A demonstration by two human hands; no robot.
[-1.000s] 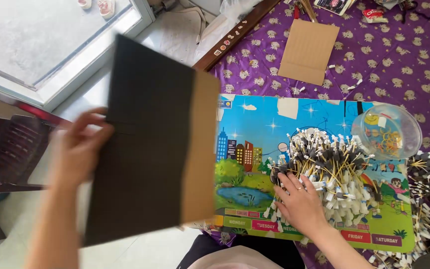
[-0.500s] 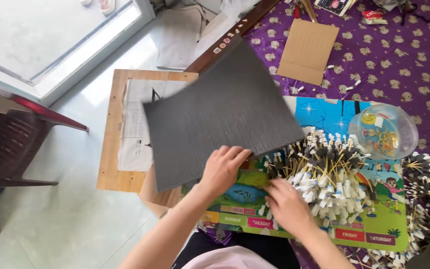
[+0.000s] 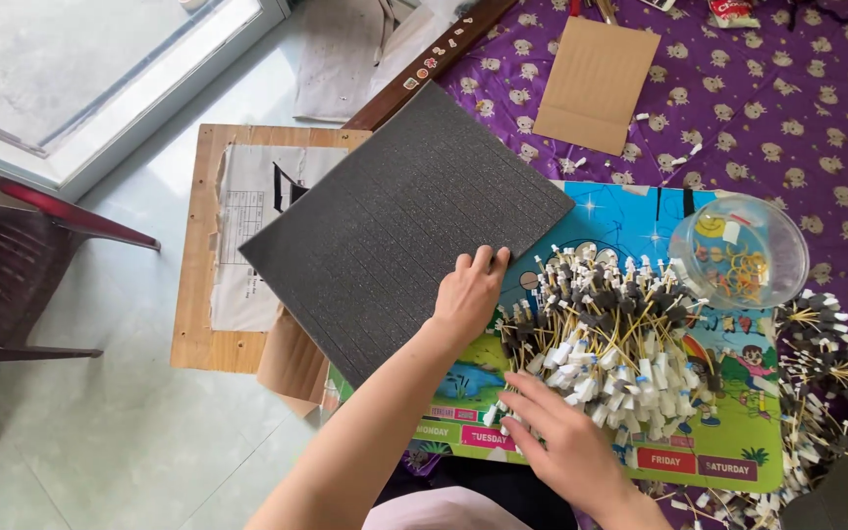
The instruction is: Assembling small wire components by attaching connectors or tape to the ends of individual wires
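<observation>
Head view: left hand (image 3: 470,291) rests flat, fingers open, on a dark foam sheet (image 3: 399,221) overlapping the colourful board (image 3: 640,221); right hand (image 3: 561,442), fingers spread and gripping nothing, touches the stick pile (image 3: 610,344), which the sheet's edge could scatter if it slides

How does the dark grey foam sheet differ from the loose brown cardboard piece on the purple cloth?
The foam sheet is dark grey with a scored grid; the cardboard piece is plain brown. The foam sheet is clearly larger. The left hand rests on the foam sheet; the cardboard piece lies untouched. Both are flat and rectangular.
</observation>
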